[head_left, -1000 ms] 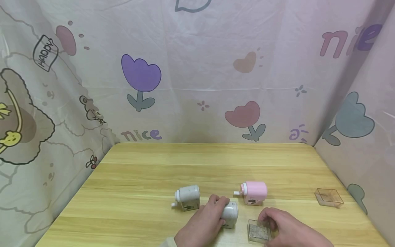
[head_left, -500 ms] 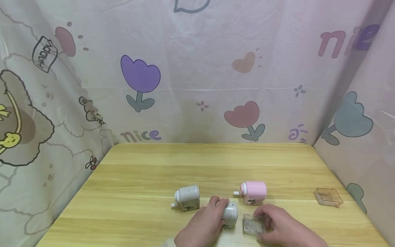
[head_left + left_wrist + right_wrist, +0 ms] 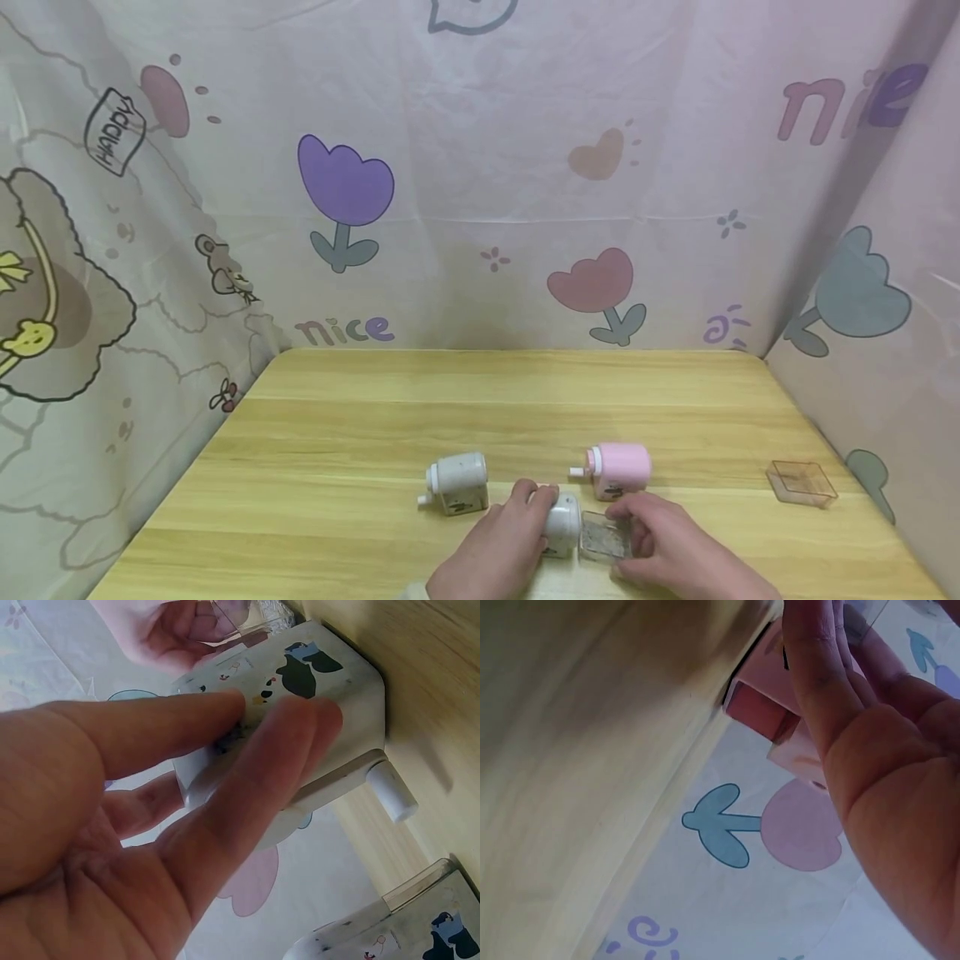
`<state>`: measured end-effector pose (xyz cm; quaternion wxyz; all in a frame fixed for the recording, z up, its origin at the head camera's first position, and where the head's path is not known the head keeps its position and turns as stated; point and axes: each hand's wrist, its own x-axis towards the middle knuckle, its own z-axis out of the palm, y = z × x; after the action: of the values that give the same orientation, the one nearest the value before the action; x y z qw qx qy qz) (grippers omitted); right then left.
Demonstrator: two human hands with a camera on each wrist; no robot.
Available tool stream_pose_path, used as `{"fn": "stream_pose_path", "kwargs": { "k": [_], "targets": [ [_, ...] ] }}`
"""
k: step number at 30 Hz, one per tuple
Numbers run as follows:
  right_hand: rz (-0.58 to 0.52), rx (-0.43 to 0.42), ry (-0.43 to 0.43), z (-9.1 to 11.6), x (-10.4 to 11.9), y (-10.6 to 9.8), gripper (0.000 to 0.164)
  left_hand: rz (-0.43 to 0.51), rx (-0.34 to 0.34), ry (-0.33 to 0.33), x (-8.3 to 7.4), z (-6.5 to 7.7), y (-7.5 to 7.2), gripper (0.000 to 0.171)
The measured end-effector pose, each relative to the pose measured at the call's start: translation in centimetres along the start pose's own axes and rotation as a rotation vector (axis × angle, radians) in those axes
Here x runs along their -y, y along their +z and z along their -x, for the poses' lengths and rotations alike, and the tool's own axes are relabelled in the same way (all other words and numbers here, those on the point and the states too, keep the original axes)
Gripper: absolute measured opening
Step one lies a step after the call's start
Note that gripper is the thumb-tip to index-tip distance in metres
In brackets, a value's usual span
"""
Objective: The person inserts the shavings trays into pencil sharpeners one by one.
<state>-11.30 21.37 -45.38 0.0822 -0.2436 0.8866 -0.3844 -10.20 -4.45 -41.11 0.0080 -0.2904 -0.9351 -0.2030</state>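
Observation:
My left hand (image 3: 491,546) grips a white hand-crank pencil sharpener (image 3: 564,521) standing on the table. In the left wrist view its printed side (image 3: 330,697) and crank handle (image 3: 391,791) show past my fingers. My right hand (image 3: 678,546) pinches a clear shavings drawer (image 3: 602,540) by its right end. Grey pencil shavings lie in that drawer, whose left end is right beside the sharpener's right side. Whether it has entered the sharpener's slot, I cannot tell. The right wrist view hides most of the drawer behind my hand.
A second, greyish-white sharpener (image 3: 461,482) stands to the left. Behind my right hand is a pink sharpener (image 3: 624,468), with an open drawer slot (image 3: 761,709) in the right wrist view. A clear orange-tinted drawer (image 3: 802,485) lies near the table's right edge.
My right hand has carried the clear drawer leftward and slightly away from me, up to the white sharpener. My left hand keeps its grip in about the same place.

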Motion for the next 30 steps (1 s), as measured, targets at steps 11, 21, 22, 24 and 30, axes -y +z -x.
{"fn": "stream_pose_path", "kwargs": {
  "k": [11, 21, 22, 24, 30],
  "targets": [
    [0.014, -0.037, -0.034, -0.34, 0.15, 0.42, 0.054, -0.015, -0.025, 0.001, -0.17, -0.05, 0.16, 0.051],
    [0.009, -0.046, -0.063, -0.49, 0.10, 0.63, 0.055, -0.022, -0.023, -0.006, -0.21, 0.01, 0.12, 0.049],
    [0.010, -0.047, -0.072, -0.50, 0.09, 0.63, 0.055, -0.023, -0.021, -0.008, -0.20, 0.03, 0.11, 0.048],
    [0.015, -0.046, -0.082, -0.49, 0.06, 0.60, 0.055, -0.021, -0.016, -0.010, -0.20, 0.03, 0.08, 0.048],
    [0.006, -0.015, -0.091, -0.62, 0.11, 0.53, 0.054, -0.010, -0.007, -0.013, -0.22, 0.06, -0.01, 0.049]
  ]
}}
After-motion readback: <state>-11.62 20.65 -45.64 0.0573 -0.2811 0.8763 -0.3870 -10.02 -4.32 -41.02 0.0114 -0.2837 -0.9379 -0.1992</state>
